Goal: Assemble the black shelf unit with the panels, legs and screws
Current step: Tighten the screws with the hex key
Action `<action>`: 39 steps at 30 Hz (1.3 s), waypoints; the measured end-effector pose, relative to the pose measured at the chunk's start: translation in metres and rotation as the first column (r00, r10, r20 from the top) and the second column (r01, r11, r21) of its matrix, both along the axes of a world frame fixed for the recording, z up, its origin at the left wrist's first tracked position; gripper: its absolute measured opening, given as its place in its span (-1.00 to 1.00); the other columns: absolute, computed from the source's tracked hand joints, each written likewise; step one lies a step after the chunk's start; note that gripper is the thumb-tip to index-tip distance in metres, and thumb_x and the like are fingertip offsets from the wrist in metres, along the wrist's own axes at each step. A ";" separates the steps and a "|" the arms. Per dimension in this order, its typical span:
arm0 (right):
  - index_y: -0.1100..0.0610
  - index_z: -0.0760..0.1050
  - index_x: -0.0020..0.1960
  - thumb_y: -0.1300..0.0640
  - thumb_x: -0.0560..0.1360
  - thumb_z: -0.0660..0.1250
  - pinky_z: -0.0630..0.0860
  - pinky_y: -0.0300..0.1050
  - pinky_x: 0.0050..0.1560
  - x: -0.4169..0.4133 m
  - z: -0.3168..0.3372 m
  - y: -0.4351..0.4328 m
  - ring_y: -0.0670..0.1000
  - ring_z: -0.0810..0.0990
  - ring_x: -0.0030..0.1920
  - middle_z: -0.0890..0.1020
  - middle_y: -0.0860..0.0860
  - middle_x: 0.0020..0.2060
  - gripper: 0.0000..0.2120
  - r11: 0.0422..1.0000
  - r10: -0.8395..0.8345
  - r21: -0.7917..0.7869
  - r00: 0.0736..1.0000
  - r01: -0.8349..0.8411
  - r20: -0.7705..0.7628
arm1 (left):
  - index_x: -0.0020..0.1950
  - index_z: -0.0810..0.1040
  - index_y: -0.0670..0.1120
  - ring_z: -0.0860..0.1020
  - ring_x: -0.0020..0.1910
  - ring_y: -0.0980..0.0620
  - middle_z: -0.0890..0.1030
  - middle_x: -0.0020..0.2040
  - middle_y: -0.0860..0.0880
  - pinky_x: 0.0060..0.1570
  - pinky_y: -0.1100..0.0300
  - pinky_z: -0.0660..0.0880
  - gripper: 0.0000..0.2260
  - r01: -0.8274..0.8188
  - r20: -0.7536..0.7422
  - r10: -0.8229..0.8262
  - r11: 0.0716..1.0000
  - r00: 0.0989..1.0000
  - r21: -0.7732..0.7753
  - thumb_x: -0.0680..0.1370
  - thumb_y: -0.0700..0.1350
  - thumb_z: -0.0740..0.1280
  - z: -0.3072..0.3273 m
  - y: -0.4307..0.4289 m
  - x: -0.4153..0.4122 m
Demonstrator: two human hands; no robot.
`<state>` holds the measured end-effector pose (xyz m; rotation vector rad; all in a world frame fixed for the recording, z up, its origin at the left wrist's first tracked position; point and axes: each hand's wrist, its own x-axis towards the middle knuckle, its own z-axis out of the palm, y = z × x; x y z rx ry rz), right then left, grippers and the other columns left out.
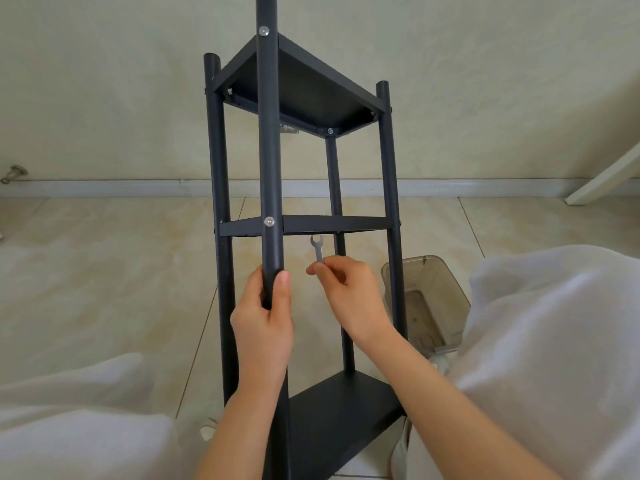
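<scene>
- Underfoot, out to the skirting board [121,188]: pale tiled floor [104,271], wide and open on the left side, tighter on the right; pale wall [104,81] behind.
- At the lower corners: left knee [69,427] and right knee [554,341], both in white fabric, flanking the work.
- Between the knees, upright on the floor and well apart from the wall: black shelf unit [391,188].
- Three panels fitted: top panel [304,88] seen from beneath, middle panel [339,224] seen edge-on, bottom panel [339,410] low between the forearms.
- Four legs: near leg [270,150] running out past the upper edge of view; left leg [216,150] and right leg [389,150] with round tops just above the top panel; far leg [334,174] under that panel's far corner.
- Just beside the right leg, partly behind it: clear plastic bin [433,299], its near edge against the right knee.
- At the right edge: white slanted board [606,178], foot on the floor near the skirting.
- Left hand [263,327] wrapped round the near leg below the middle panel, thumb up the front.
- Right hand [349,292] in the open bay between near leg and right leg, fingertips pinching the handle of a small wrench [317,247]; forked end upward, just under the middle panel's front edge.
- Far left by the skirting: metal door stop [14,173].
- On the near leg: upper screw [264,30] at top-panel height, lower screw [269,221] at middle-panel height.
</scene>
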<state>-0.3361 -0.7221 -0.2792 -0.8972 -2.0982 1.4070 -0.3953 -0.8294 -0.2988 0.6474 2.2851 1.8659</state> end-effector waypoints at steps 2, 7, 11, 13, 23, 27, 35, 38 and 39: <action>0.08 0.66 0.01 0.13 0.62 0.24 0.43 -0.41 -0.29 -0.004 -0.002 0.000 -0.13 0.55 -0.25 0.59 -0.18 -0.26 -0.79 0.999 0.013 -0.039 1.000 -0.013 0.006 | 0.11 0.53 0.03 0.45 -0.44 -0.01 0.47 -0.35 -0.02 -0.41 0.06 0.43 -0.56 -0.008 -0.002 0.008 1.000 1.000 -0.008 0.50 0.33 0.16 -0.001 0.000 -0.002; 0.07 0.64 -0.08 0.16 0.61 0.24 0.49 -0.17 -0.22 -0.015 -0.001 -0.006 0.09 0.57 -0.21 0.63 0.07 -0.27 -0.79 0.992 0.114 -0.060 0.993 -0.112 0.014 | 0.11 0.53 -0.02 0.42 -0.49 0.03 0.46 -0.40 -0.01 -0.46 0.10 0.40 -0.55 -0.012 -0.002 0.012 1.000 1.000 -0.020 0.53 0.31 0.14 -0.002 -0.004 -0.005; 0.13 0.66 -0.04 0.15 0.61 0.26 0.54 -0.08 -0.11 -0.018 -0.006 -0.013 0.10 0.60 -0.18 0.65 0.05 -0.26 -0.79 0.985 0.146 -0.095 0.989 -0.143 0.020 | 0.11 0.54 -0.04 0.44 -0.47 0.01 0.47 -0.38 0.03 -0.44 0.07 0.41 -0.53 -0.026 -0.004 0.026 0.999 1.000 -0.026 0.54 0.32 0.14 -0.003 -0.005 -0.006; 0.12 0.66 -0.07 0.15 0.61 0.26 0.53 -0.05 -0.13 -0.021 -0.006 -0.012 0.16 0.59 -0.17 0.64 0.11 -0.27 -0.79 0.984 0.147 -0.102 0.989 -0.145 0.011 | 0.13 0.55 -0.03 0.44 -0.47 0.01 0.47 -0.38 0.04 -0.44 0.07 0.41 -0.52 -0.033 -0.006 0.033 0.999 0.999 -0.029 0.54 0.32 0.13 -0.003 -0.005 -0.005; 0.12 0.62 -0.11 0.19 0.62 0.21 0.48 -0.14 -0.19 -0.029 0.001 -0.010 -0.03 0.47 -0.28 0.52 -0.07 -0.35 -0.76 0.969 0.192 -0.169 0.980 -0.181 0.046 | 0.02 0.51 -0.06 0.41 -0.49 0.00 0.45 -0.40 -0.01 -0.47 0.07 0.38 -0.54 -0.052 0.047 0.052 0.999 0.998 -0.016 0.52 0.31 0.13 -0.002 -0.008 -0.009; 0.10 0.60 -0.16 0.20 0.61 0.20 0.46 -0.14 -0.19 -0.035 0.003 -0.008 -0.06 0.45 -0.31 0.50 -0.09 -0.38 -0.75 0.965 0.190 -0.196 0.981 -0.177 0.048 | 0.02 0.51 -0.09 0.38 -0.53 0.02 0.43 -0.41 -0.08 -0.55 0.13 0.36 -0.62 -0.037 0.051 0.037 0.999 0.998 0.001 0.58 0.20 0.15 0.002 -0.008 -0.009; 0.16 0.64 -0.10 0.21 0.61 0.21 0.39 -0.26 -0.22 -0.047 0.007 -0.006 -0.11 0.47 -0.29 0.51 -0.13 -0.35 -0.76 0.965 0.203 -0.177 0.978 -0.192 0.048 | 0.10 0.52 -0.21 0.37 -0.56 0.06 0.44 -0.39 -0.08 -0.60 0.21 0.34 -0.65 -0.037 0.076 0.037 0.999 0.996 -0.002 0.65 0.06 0.16 0.000 -0.009 -0.013; 0.12 0.63 -0.15 0.21 0.60 0.23 0.37 -0.26 -0.25 -0.050 0.006 -0.002 -0.12 0.44 -0.34 0.47 -0.16 -0.42 -0.76 0.969 0.185 -0.175 0.982 -0.175 0.041 | 0.16 0.51 -0.25 0.38 -0.56 0.07 0.43 -0.39 -0.05 -0.59 0.21 0.34 -0.53 -0.041 0.082 0.039 0.999 0.996 0.013 0.59 0.15 0.15 0.000 -0.008 -0.014; 0.11 0.62 -0.16 0.20 0.60 0.23 0.38 -0.25 -0.25 -0.051 0.007 -0.001 -0.11 0.43 -0.35 0.47 -0.16 -0.43 -0.76 0.970 0.183 -0.172 0.982 -0.174 0.037 | 0.17 0.51 -0.25 0.38 -0.56 0.07 0.43 -0.39 -0.04 -0.59 0.21 0.34 -0.50 -0.042 0.083 0.041 0.999 0.996 0.015 0.57 0.18 0.15 0.001 -0.008 -0.015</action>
